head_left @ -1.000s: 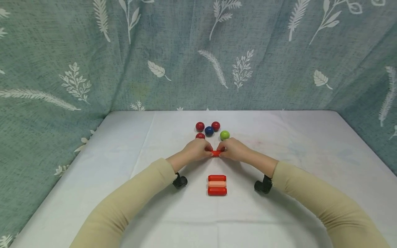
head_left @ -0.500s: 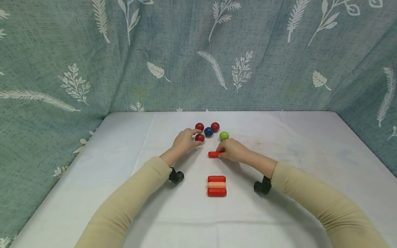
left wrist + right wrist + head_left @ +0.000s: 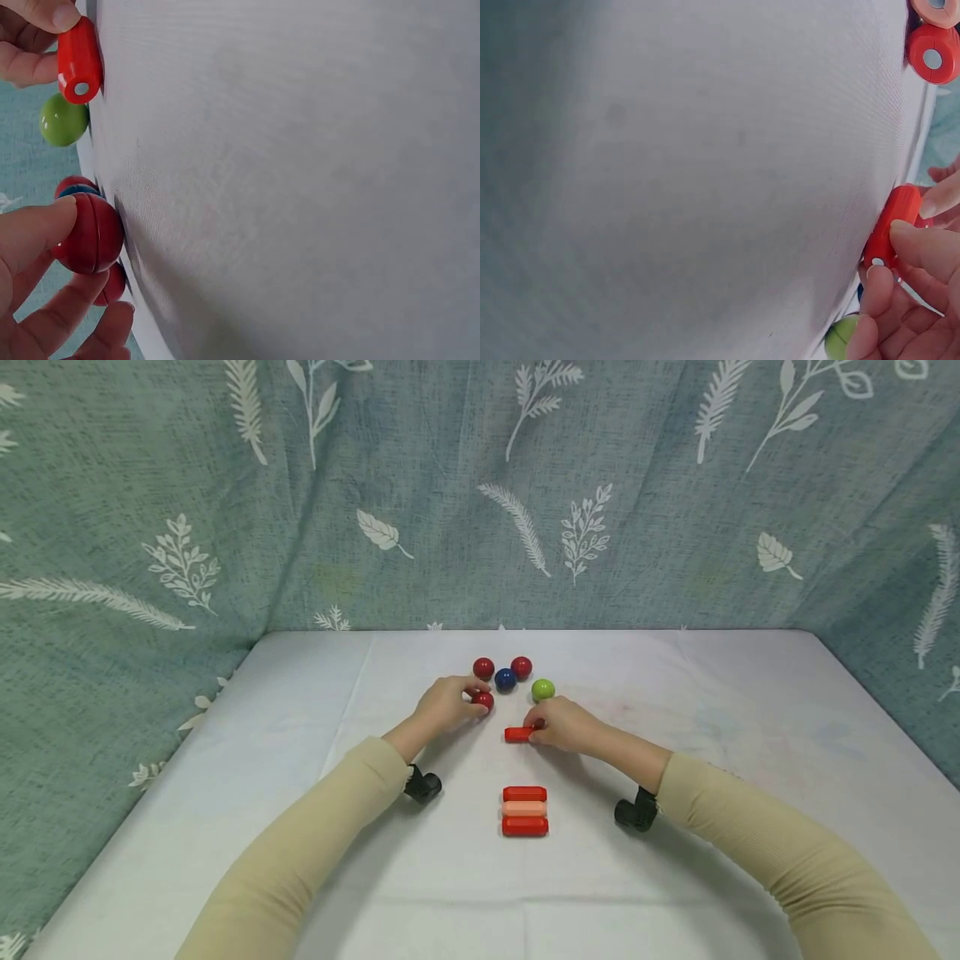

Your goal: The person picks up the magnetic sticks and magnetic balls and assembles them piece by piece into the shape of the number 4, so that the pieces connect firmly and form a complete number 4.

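Observation:
My left hand (image 3: 450, 702) holds a glossy red ball (image 3: 483, 702) between thumb and fingers. The left wrist view shows a seam round this ball (image 3: 94, 232) and the thumb pressed on its side. To the right, my right hand (image 3: 567, 725) pinches the right end of a short red rod (image 3: 516, 735), which lies crosswise close over the white cloth. In the left wrist view, the near end of the rod (image 3: 79, 64) carries a small round pale disc. Nearer to me, a stack of two red rods (image 3: 525, 827) and a peach rod (image 3: 524, 809) lies side by side.
Behind the hands sit two more red balls (image 3: 521, 667), a dark blue ball (image 3: 506, 680) and a green ball (image 3: 543, 690). A white cloth (image 3: 712, 710) covers the table. Green leaf-patterned fabric (image 3: 450, 585) hangs along its back and sides.
My left hand has let go of the red rod, moved left and back, and taken hold of the nearest red ball, drawing it slightly nearer. My right hand still holds the rod.

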`<control>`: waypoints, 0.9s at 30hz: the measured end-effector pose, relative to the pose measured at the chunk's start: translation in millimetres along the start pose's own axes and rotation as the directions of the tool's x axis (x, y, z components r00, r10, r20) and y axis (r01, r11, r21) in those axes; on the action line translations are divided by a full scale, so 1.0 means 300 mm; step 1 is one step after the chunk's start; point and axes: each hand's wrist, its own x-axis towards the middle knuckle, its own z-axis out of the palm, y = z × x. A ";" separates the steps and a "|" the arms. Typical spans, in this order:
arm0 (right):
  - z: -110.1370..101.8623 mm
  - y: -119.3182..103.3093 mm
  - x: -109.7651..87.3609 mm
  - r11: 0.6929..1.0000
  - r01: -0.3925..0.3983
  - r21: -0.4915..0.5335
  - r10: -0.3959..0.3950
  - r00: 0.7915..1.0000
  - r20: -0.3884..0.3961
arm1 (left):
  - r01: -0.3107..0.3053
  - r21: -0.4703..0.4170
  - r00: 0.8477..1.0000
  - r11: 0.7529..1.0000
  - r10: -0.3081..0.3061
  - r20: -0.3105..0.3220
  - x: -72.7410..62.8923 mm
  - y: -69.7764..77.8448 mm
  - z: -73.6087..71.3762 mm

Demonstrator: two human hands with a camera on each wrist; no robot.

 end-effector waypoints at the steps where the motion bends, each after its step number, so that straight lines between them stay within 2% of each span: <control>1: 0.000 0.000 0.000 1.000 0.001 -0.001 -0.001 1.000 0.000 | 0.001 -0.009 1.000 1.000 -0.001 0.009 -0.004 -0.001 -0.002; 8: 0.003 0.002 0.001 1.000 0.000 -0.002 0.000 1.000 0.006 | -0.023 -0.073 0.997 0.997 0.028 0.075 -0.038 -0.012 -0.010; 15: 0.002 0.003 0.000 1.000 0.011 0.006 -0.011 1.000 -0.002 | -0.022 -0.066 0.988 0.998 0.032 0.149 -0.060 0.000 -0.019; 23: -0.007 0.006 -0.006 1.000 0.023 0.021 -0.023 1.000 -0.020 | 0.020 -0.071 0.986 0.997 -0.007 0.168 -0.066 0.011 -0.019; 27: -0.012 0.009 -0.001 0.999 0.038 0.019 -0.037 0.998 -0.043 | 0.014 -0.081 0.986 0.997 0.000 0.167 -0.066 0.010 -0.021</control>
